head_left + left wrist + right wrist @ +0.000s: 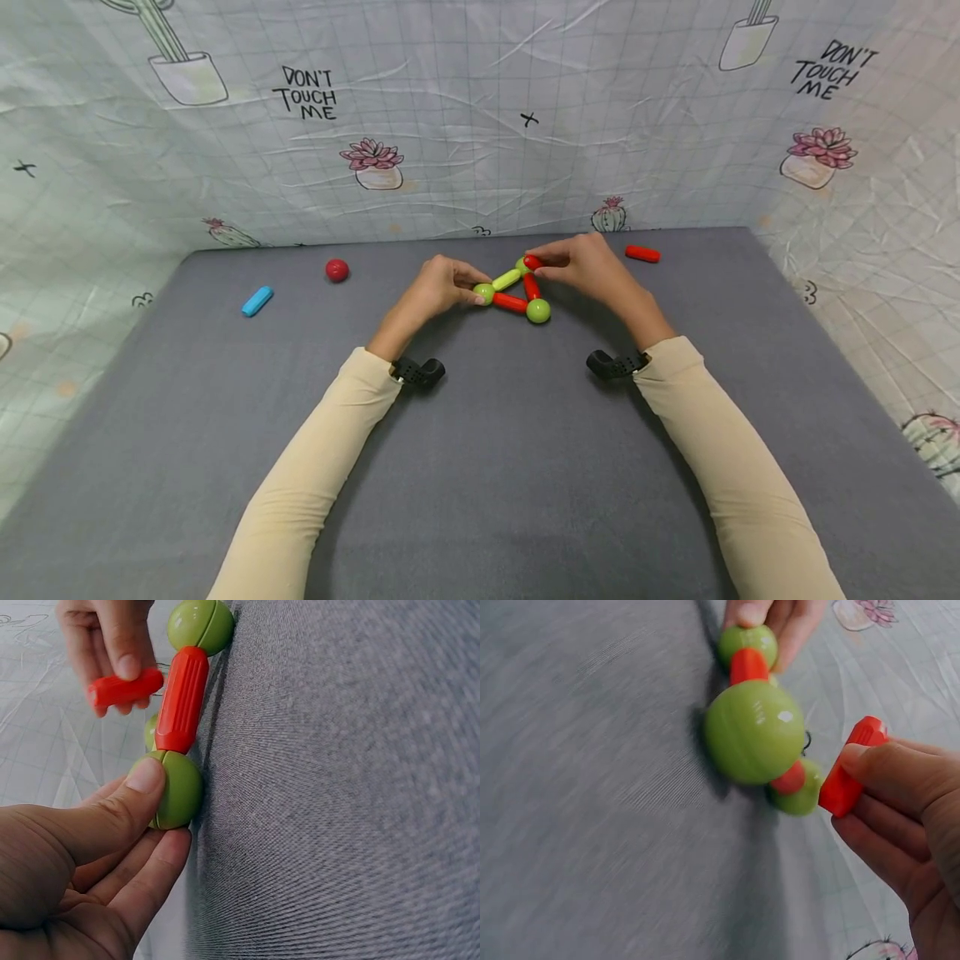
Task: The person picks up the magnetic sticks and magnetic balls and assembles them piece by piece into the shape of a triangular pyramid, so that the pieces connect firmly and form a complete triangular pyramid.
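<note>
On the grey table lies a triangle of three green balls joined by two red rods and one yellow-green rod (507,280). My left hand (448,282) pinches the left green ball (178,787) between thumb and fingers. A red rod (184,701) runs from that ball to the near green ball (538,311). My right hand (588,265) pinches a loose red rod (853,766) between thumb and fingertips. Its lower end is right at the far green ball (799,791) in the right wrist view. The fingers partly cover this rod in the head view.
A blue rod (257,301) and a red ball (337,270) lie on the left part of the table (510,467). Another red rod (642,253) lies near the back edge at right. A printed cloth (465,108) hangs behind the table.
</note>
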Available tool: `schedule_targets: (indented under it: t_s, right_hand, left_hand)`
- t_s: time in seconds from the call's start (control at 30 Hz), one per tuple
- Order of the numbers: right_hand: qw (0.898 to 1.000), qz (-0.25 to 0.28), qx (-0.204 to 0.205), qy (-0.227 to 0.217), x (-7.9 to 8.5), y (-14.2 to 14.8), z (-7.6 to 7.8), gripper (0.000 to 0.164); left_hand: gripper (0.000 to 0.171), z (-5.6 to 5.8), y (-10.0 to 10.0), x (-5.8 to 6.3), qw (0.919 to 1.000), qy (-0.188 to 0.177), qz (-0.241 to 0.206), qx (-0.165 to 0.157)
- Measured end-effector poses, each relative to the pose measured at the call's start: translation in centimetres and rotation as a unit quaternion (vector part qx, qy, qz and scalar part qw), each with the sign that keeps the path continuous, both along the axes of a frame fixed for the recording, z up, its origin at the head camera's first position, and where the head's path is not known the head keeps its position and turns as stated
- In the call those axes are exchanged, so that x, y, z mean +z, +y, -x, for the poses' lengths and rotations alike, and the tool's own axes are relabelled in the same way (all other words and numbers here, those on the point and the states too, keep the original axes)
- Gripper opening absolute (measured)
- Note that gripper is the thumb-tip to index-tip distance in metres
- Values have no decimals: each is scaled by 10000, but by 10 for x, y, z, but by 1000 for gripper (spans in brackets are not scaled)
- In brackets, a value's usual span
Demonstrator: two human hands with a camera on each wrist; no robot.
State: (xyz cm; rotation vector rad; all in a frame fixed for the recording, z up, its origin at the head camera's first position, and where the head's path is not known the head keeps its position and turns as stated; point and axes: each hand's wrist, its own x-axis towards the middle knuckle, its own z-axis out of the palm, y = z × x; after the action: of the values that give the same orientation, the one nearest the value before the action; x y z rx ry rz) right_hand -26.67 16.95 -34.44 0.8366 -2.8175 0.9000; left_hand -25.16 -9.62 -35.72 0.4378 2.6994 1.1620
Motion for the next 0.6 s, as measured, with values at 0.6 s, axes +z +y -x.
schedule_targets:
  t_s: [0.6]
  right_hand:
    - [9960, 558, 596, -374, 6, -16, 18, 27]
  left_hand:
    - [32, 1, 0, 1, 10000, 32, 9, -23]
